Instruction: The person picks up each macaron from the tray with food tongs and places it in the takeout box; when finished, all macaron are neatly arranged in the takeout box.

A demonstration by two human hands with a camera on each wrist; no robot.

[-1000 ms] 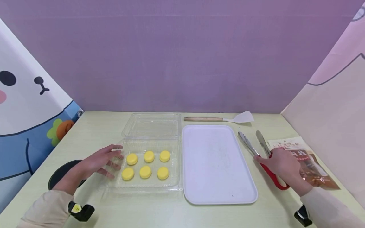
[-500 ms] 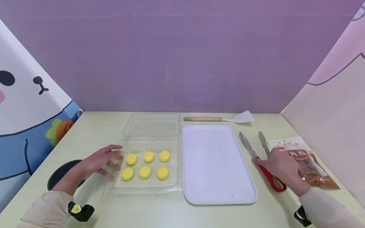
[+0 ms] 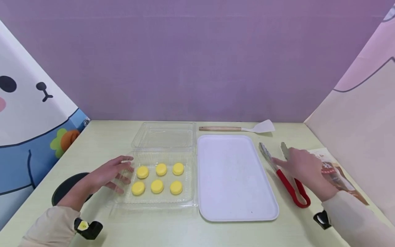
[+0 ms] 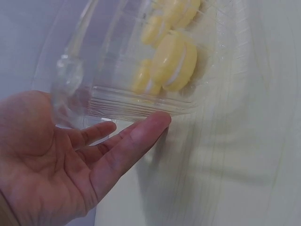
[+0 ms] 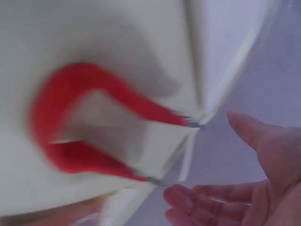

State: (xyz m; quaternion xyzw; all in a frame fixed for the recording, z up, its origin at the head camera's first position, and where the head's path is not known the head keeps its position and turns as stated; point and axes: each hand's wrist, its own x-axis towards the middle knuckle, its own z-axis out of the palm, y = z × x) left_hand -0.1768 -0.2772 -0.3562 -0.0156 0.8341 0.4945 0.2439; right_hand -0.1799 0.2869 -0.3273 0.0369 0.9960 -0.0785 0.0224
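Several yellow macarons [image 3: 157, 186] with a pale filling lie in two rows in a clear plastic box [image 3: 154, 201], whose lid is folded back. My left hand [image 3: 106, 175] is at the box's left side, fingers spread and gripping nothing; in the left wrist view its fingers [image 4: 136, 136] are close to the ribbed wall, and I cannot tell whether they touch it. My right hand [image 3: 303, 168] hovers over metal tongs with red handles [image 3: 286, 182], which lie spread on the table. In the right wrist view thumb and fingers are apart, with nothing between them.
A white tray [image 3: 236, 178] lies between box and tongs. Behind it is a spatula [image 3: 220, 129] with a wooden handle. A printed food packet [image 3: 336, 175] lies under the right forearm's side, and a dark round dish [image 3: 66, 187] is partly behind the left wrist.
My right hand has let go of the tongs and lifted slightly up from them. Before that the tongs shifted a little and their handles now lie freely exposed. The left hand stays put.
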